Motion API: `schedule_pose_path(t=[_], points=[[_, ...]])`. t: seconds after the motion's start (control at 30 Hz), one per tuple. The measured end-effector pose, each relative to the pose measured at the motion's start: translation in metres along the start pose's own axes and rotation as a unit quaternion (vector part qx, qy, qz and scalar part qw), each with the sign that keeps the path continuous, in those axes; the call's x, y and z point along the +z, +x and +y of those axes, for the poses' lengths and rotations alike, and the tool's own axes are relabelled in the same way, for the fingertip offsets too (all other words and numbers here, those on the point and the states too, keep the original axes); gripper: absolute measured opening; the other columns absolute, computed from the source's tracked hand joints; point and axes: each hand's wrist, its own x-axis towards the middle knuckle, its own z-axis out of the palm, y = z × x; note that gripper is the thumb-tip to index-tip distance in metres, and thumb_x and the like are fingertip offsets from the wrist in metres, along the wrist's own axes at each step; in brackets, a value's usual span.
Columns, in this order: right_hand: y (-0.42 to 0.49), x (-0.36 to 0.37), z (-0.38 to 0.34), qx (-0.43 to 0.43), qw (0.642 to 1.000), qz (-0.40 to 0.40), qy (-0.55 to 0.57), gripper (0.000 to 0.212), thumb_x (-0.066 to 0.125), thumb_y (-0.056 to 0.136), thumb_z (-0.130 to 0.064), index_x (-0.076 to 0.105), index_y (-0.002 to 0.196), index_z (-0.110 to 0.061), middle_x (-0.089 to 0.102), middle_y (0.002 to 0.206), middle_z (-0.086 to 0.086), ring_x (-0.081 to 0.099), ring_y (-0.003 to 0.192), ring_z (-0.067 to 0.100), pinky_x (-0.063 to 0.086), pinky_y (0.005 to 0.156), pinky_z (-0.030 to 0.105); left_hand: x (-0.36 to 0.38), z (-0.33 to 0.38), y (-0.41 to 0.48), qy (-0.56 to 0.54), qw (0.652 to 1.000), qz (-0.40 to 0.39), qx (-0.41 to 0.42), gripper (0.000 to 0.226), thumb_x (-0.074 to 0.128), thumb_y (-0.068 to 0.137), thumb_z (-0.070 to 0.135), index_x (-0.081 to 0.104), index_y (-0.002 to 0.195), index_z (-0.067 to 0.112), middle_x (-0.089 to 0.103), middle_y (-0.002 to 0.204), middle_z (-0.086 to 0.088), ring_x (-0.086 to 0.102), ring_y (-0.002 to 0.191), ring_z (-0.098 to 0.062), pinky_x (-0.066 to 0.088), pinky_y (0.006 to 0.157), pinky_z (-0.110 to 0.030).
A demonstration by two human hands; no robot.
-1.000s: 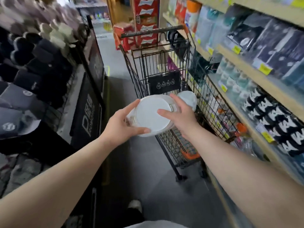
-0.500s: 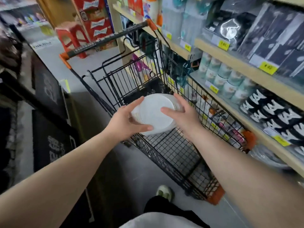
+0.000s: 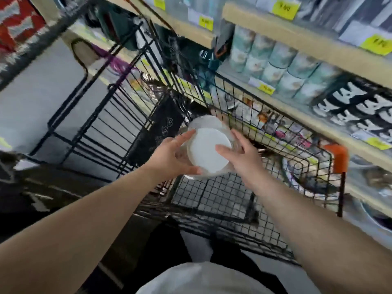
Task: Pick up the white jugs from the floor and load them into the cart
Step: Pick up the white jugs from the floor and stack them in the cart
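Observation:
I hold a white jug (image 3: 206,152) between both hands, its round white base facing me, low inside the basket of the black wire cart (image 3: 224,200). My left hand (image 3: 169,158) grips its left side with the thumb under the rim. On the jug's right side my right hand (image 3: 241,154) holds it, thumb across the base. A second white jug (image 3: 204,122) shows just behind the first, inside the cart.
Wooden shelves (image 3: 297,39) with packaged goods and yellow price tags run along the right, close to the cart. An orange corner guard (image 3: 337,158) marks the cart's near right corner. Grey floor (image 3: 31,98) lies to the left, dark display racks at far left.
Both hands have carried the jug forward and down into the cart's basket. My view has tilted down and closer over the cart.

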Motion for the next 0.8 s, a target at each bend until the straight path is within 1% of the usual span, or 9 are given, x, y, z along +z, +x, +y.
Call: schedule_pose_path(t=[0.1, 0.2, 0.27, 0.33, 0.47, 0.53, 0.63, 0.73, 0.8], points=[[0.010, 0.009, 0.019, 0.025, 0.997, 0.066, 0.021, 0.078, 0.080, 0.077, -0.027, 0.041, 0.145, -0.030, 0.052, 0.125, -0.014, 0.056, 0.101, 0.002, 0.053, 0.071, 0.018, -0.003, -0.016, 0.042, 0.053, 0.995, -0.073, 0.031, 0.116, 0.087, 0.037, 0.067, 0.026, 0.136, 0.066, 0.051, 0.132, -0.003, 0.055, 0.119, -0.019, 0.043, 0.109, -0.043], [0.023, 0.024, 0.043, 0.053, 0.990, 0.117, 0.053, 0.063, 0.078, 0.080, -0.018, 0.049, 0.136, -0.026, 0.053, 0.102, -0.027, 0.055, 0.084, -0.008, 0.053, 0.072, 0.019, -0.003, -0.024, 0.069, 0.103, 0.985, -0.129, 0.049, 0.118, 0.091, 0.053, 0.042, 0.018, 0.146, 0.053, 0.031, 0.136, -0.001, 0.032, 0.129, -0.019, 0.026, 0.118, -0.038], [0.034, 0.032, 0.060, 0.080, 0.985, 0.138, 0.065, 0.047, 0.076, 0.081, -0.012, 0.054, 0.117, -0.034, 0.056, 0.095, -0.027, 0.057, 0.081, -0.007, 0.051, 0.070, 0.020, 0.003, -0.038, 0.090, 0.122, 0.980, -0.149, 0.053, 0.119, 0.091, 0.057, 0.036, 0.014, 0.146, 0.053, 0.026, 0.142, -0.004, 0.025, 0.136, -0.025, 0.025, 0.118, -0.044], [0.049, 0.038, 0.076, 0.095, 0.982, 0.147, 0.065, 0.045, 0.078, 0.079, -0.011, 0.052, 0.106, -0.037, 0.059, 0.092, -0.026, 0.060, 0.084, -0.004, 0.051, 0.072, 0.021, 0.010, -0.054, 0.110, 0.131, 0.977, -0.157, 0.057, 0.120, 0.092, 0.055, 0.034, 0.016, 0.146, 0.051, 0.024, 0.144, -0.006, 0.025, 0.138, -0.029, 0.026, 0.118, -0.042], [0.082, 0.050, 0.108, 0.114, 0.979, 0.165, 0.045, 0.069, 0.083, 0.072, -0.026, 0.049, 0.132, -0.027, 0.057, 0.114, -0.012, 0.057, 0.111, 0.018, 0.051, 0.095, 0.042, 0.023, -0.082, 0.141, 0.135, 0.972, -0.190, 0.035, 0.117, 0.092, 0.056, 0.032, 0.018, 0.144, 0.053, 0.026, 0.140, -0.005, 0.029, 0.133, -0.026, 0.030, 0.112, -0.040], [0.095, 0.057, 0.121, 0.113, 0.980, 0.160, 0.022, 0.084, 0.083, 0.064, -0.042, 0.046, 0.137, -0.026, 0.055, 0.127, -0.006, 0.052, 0.120, 0.023, 0.046, 0.101, 0.049, 0.028, -0.096, 0.156, 0.145, 0.970, -0.192, 0.039, 0.123, 0.091, 0.045, 0.044, 0.018, 0.144, 0.053, 0.030, 0.143, -0.005, 0.032, 0.134, -0.025, 0.033, 0.113, -0.042], [0.111, 0.065, 0.136, 0.134, 0.978, 0.158, 0.004, 0.082, 0.083, 0.071, -0.037, 0.042, 0.141, -0.022, 0.051, 0.123, -0.009, 0.052, 0.117, 0.019, 0.048, 0.098, 0.038, 0.035, -0.115, 0.173, 0.145, 0.970, -0.194, 0.023, 0.128, 0.089, 0.034, 0.049, 0.020, 0.142, 0.056, 0.034, 0.145, -0.004, 0.036, 0.134, -0.024, 0.038, 0.110, -0.045], [0.117, 0.069, 0.148, 0.141, 0.977, 0.161, 0.004, 0.064, 0.077, 0.082, -0.022, 0.044, 0.137, -0.021, 0.049, 0.100, -0.021, 0.053, 0.093, 0.002, 0.045, 0.072, 0.011, 0.037, -0.125, 0.181, 0.157, 0.970, -0.187, 0.012, 0.130, 0.091, 0.036, 0.042, 0.022, 0.145, 0.051, 0.034, 0.147, -0.004, 0.037, 0.135, -0.023, 0.038, 0.111, -0.043], [0.119, 0.068, 0.146, 0.131, 0.979, 0.152, -0.022, 0.067, 0.075, 0.084, -0.027, 0.041, 0.141, -0.020, 0.048, 0.103, -0.021, 0.051, 0.100, 0.005, 0.042, 0.082, 0.018, 0.037, -0.124, 0.182, 0.163, 0.969, -0.186, 0.012, 0.130, 0.090, 0.037, 0.043, 0.020, 0.146, 0.051, 0.035, 0.146, -0.004, 0.038, 0.134, -0.023, 0.039, 0.110, -0.044]])
